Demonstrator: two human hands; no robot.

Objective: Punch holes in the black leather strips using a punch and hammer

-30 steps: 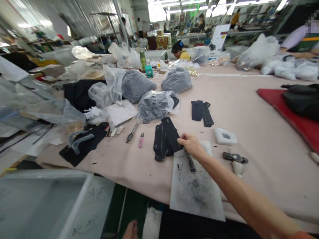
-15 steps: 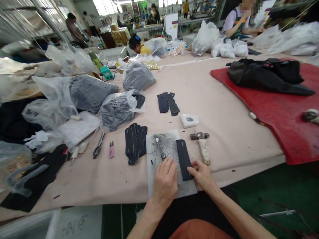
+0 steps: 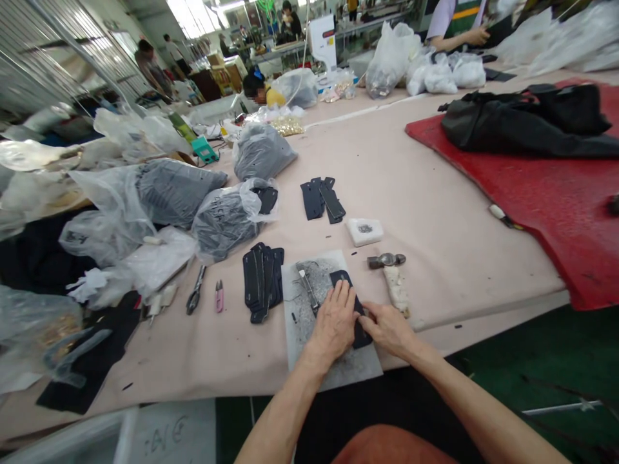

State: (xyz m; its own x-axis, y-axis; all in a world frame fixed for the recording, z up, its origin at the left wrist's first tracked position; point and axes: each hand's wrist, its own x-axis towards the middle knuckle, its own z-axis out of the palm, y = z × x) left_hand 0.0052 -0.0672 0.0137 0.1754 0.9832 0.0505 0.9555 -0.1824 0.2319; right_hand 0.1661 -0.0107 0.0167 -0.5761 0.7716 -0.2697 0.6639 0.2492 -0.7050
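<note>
A dark fabric piece [image 3: 362, 336] with a small slot lies on a grey, scuffed board [image 3: 302, 351] before me. My left hand [image 3: 336, 317] rests flat over its middle, fingers stretched out, hiding much of it. At the piece's right edge, my right hand [image 3: 387, 327] has its thumb and fingers closed on the border. A slim metal punch tool [image 3: 308, 289] lies on the board, left of my left hand. Just right of the board is a hammer [image 3: 394, 277] with a wrapped handle. A pile of similar dark pieces [image 3: 262, 283] sits to the left.
Behind the board are a white block [image 3: 365, 231] and more dark pieces [image 3: 323, 198]. Pink snips [image 3: 219, 298] and scissors [image 3: 194, 293] lie left. Plastic bags [image 3: 227, 216] crowd the left side; a red sheet [image 3: 546, 212] bears a black bag [image 3: 522, 125]. People work farther back.
My left hand has moved right from the board onto the dark piece. My right hand stays at its right edge, slightly farther up. The view has shifted a little.
</note>
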